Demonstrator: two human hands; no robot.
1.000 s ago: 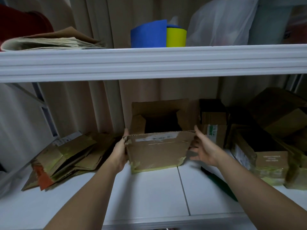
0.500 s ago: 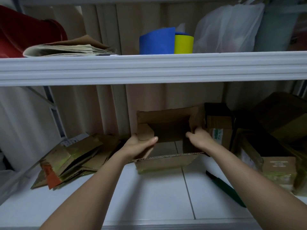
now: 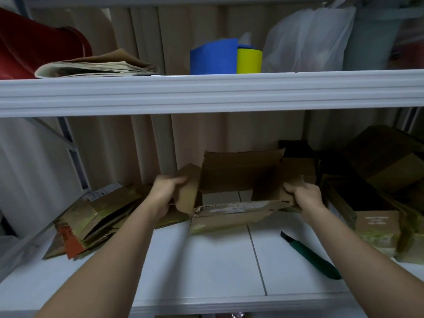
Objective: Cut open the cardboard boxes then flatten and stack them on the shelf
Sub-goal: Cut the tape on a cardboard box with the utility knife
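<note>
Both hands are on the cardboard box point(image 3: 241, 180) in the middle of the lower shelf point(image 3: 218, 267); the left hand point(image 3: 168, 191) curls round the flap at the left end, the right hand point(image 3: 302, 195) curls round the right end wall, and the two look to be pulling the ends apart; the bottom is already open, because the white shelf shows straight through the middle of the box; the near wall sags low towards the front, its torn edge and label strip facing up.

So the cutting looks done on this one, and flattening is the step in hand; the green utility knife point(image 3: 309, 257) lies idle on the shelf, near the right forearm, well clear of both hands.

Next, by my reckoning: collapse the walls flat, then carry the sheet left onto the stack of flattened boxes point(image 3: 96, 216) lying just beside the left hand; that calls for pressing the creases down so the board stays flat; more uncut boxes point(image 3: 378, 226) wait on the right.
</note>
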